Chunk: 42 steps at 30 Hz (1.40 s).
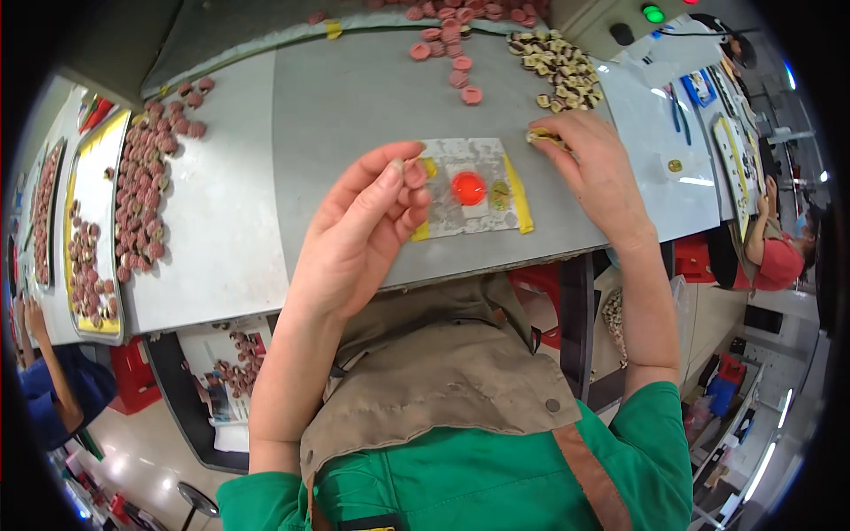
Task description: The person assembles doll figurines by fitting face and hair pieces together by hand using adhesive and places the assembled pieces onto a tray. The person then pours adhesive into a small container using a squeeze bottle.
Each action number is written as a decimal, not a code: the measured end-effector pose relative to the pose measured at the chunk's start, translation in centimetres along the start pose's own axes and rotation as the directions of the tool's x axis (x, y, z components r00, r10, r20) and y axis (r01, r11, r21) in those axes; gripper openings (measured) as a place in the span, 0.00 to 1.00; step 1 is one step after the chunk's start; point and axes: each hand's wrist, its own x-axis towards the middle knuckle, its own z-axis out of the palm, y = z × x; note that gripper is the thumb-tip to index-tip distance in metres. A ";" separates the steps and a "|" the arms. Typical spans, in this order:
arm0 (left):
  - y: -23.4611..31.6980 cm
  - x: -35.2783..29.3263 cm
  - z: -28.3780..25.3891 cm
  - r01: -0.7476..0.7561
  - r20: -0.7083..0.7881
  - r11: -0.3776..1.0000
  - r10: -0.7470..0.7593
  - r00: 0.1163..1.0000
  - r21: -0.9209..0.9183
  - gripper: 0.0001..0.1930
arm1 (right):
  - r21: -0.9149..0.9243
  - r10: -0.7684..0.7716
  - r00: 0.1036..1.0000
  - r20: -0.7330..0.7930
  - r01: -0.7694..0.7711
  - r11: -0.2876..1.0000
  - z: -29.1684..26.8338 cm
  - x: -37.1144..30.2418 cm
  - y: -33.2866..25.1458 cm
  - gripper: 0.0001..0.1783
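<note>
Between the thumb and fingertips of my left hand (350, 217) is a small round pink piece (413, 173), held up over the left side of a grey plate (447, 223) edged with yellow tape. On that plate sit a bright red disc (468, 188) and a small yellow-green oval piece (500, 196). My right hand (595, 164), farther right, pinches a small cream-and-dark piece (544, 135) just above the tabletop. Beyond it lies a heap of similar cream-and-dark pieces (558, 71). Loose pink ridged pieces (460, 64) trail toward me from the back.
At left, a large heap of dusky pink round pieces (142, 190) lies beside a yellow-edged tray (96, 186). Pliers (680, 119) lie at right, near a machine box with a green light (653, 14). Co-workers' arms (55, 376) show at left, and another person (779, 264) at right.
</note>
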 end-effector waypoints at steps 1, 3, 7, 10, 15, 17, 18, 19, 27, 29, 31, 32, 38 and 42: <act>-0.1 -0.1 -0.3 -0.009 0.008 1.000 0.009 1.000 -0.006 0.17 | 0.007 -0.006 1.000 0.009 0.006 1.000 0.1 -0.2 -0.2 0.11; -0.1 -0.3 -0.7 -0.006 0.018 0.999 0.006 1.000 -0.036 0.17 | -0.042 -0.015 1.000 0.003 0.015 0.999 0.0 -0.3 -0.8 0.10; -0.5 -0.9 -1.5 -0.008 0.059 0.996 0.013 0.998 -0.090 0.18 | -0.090 -0.019 0.999 0.033 0.022 0.996 0.2 -0.4 -1.8 0.09; -0.4 -1.1 -1.9 -0.037 0.067 0.998 0.041 0.997 -0.058 0.18 | -0.138 -0.034 0.999 0.030 0.038 0.990 0.8 -0.6 -1.9 0.10; -0.4 -1.2 -2.0 -0.054 0.015 0.998 0.054 0.998 0.018 0.19 | 0.290 0.055 0.998 0.014 -0.057 0.955 1.3 -1.1 -5.1 0.09; -0.5 -1.2 -2.4 -0.055 0.023 0.998 0.054 0.998 0.043 0.19 | 0.296 -0.006 1.000 0.022 -0.001 0.955 2.0 -1.1 -6.4 0.09; -0.5 -1.3 -2.7 -0.062 0.049 0.998 0.061 0.997 0.016 0.19 | 0.302 -0.067 0.997 0.028 0.056 0.952 2.2 -1.0 -6.8 0.09; -0.6 -1.3 -2.8 -0.069 0.074 0.998 0.069 0.995 -0.011 0.19 | 0.303 -0.065 0.997 0.028 0.054 0.952 2.5 -0.9 -6.8 0.09; -0.7 -1.1 -1.3 -0.064 -0.012 0.993 0.066 0.998 0.096 0.19 | 0.232 -0.171 0.983 0.068 0.151 0.961 2.5 -0.6 -6.8 0.10; -0.7 -1.1 -1.3 -0.069 0.012 0.992 0.068 0.998 0.104 0.19 | 0.220 -0.171 0.983 0.063 0.153 0.963 2.3 -0.6 -6.7 0.10; -0.8 -1.2 -1.1 -0.085 0.001 0.990 0.086 0.996 0.108 0.17 | 0.207 -0.170 0.984 0.057 0.155 0.966 2.2 -0.6 -6.7 0.10; -0.8 -1.2 -1.0 -0.086 0.002 0.990 0.086 0.996 0.110 0.17 | 0.200 -0.168 0.985 0.047 0.155 0.967 2.2 -0.7 -6.8 0.10; -1.1 -1.8 -0.2 -0.078 -0.041 0.975 0.089 0.995 0.206 0.15 | 0.400 -0.032 0.997 0.068 0.002 0.916 2.5 -1.5 -6.6 0.09; -1.0 -1.7 0.5 -0.045 -0.044 0.967 0.058 0.997 0.252 0.16 | 0.858 0.248 0.965 0.087 -0.199 0.473 2.9 -2.3 -7.8 0.10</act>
